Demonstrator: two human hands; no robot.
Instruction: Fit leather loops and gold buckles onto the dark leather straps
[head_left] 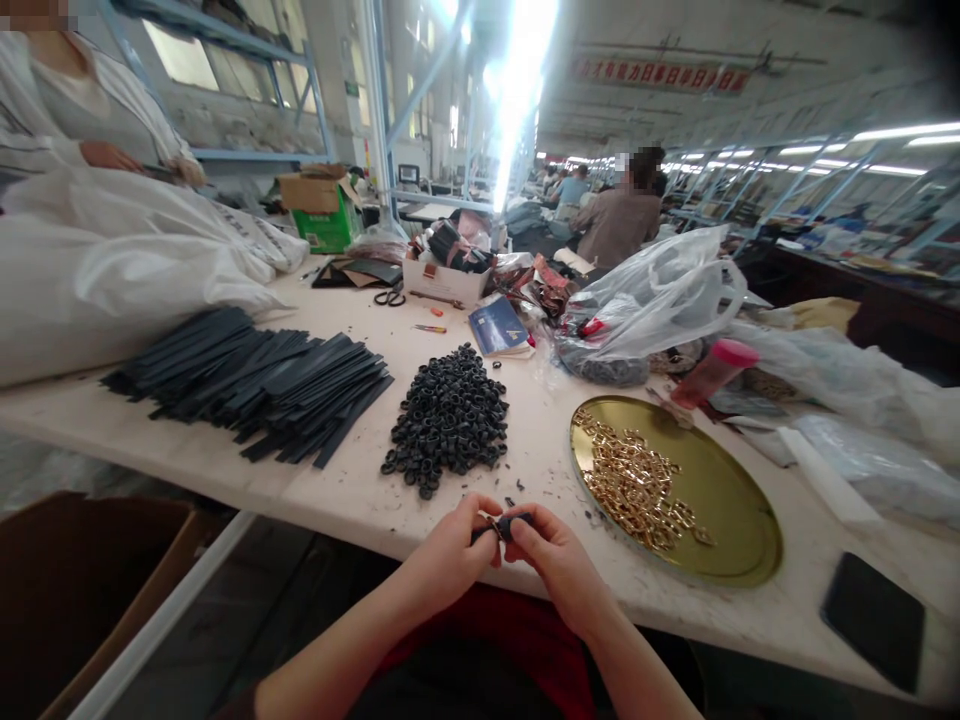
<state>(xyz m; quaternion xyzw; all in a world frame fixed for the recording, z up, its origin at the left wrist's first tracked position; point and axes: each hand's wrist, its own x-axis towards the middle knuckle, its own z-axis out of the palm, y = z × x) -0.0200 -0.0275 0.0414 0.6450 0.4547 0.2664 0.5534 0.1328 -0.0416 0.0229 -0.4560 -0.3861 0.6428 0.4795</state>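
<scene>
Both of my hands meet at the table's front edge, fingers pinched together. Between them is a short dark strap [517, 521], with a small shiny metal piece on it that looks like a buckle. My left hand [463, 540] grips the strap's left end, while my right hand [551, 548] holds the other end under the thumb. Just beyond my fingers lies a heap of small black loops [450, 415]. To the right, a round gold tray [731, 515] carries many gold buckles [634, 485]. Flat black strips [300, 385] are piled at the left.
Dark scraps litter the white table [337, 500]. Scissors [389, 298], a blue booklet [499, 327] and a white box [442, 283] stand farther back. A pink-lidded jar [712, 372], plastic bags [660, 290] and a phone [874, 620] are at right. A person [82, 110] stands beyond the white sack [112, 270].
</scene>
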